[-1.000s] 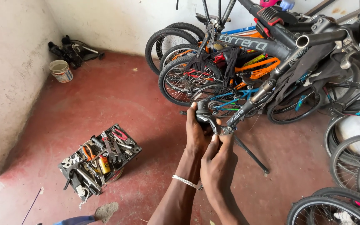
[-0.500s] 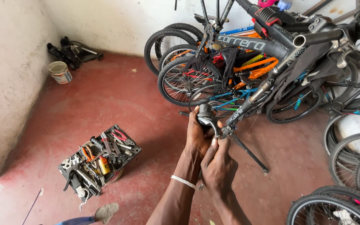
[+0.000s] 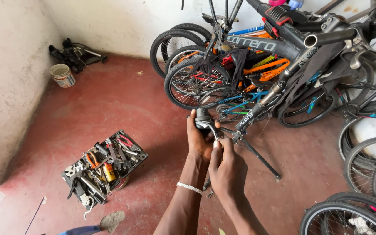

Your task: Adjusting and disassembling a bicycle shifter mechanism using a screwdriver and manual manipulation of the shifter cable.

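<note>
Soft, even daylight fills the room, bright on the white far wall [image 3: 122,26]. Shadows are faint: a dim patch lies on the red floor [image 3: 109,104] beside the tool tray [image 3: 105,167]. Focus is sharp throughout; wide-angle bending shows at the edges.

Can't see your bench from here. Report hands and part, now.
Left hand gripping grey bike part. Right hand touching it from below. Fork close beside; toolbox apart, left.

we are looking down at a red floor [image 3: 109,104]. a black tray of tools [image 3: 104,169] is sitting on it at the left, a small white bucket [image 3: 62,75] is standing near the wall beside a dark heap of gear [image 3: 75,53], and bicycles [image 3: 240,74] are resting along the back and right.
</note>
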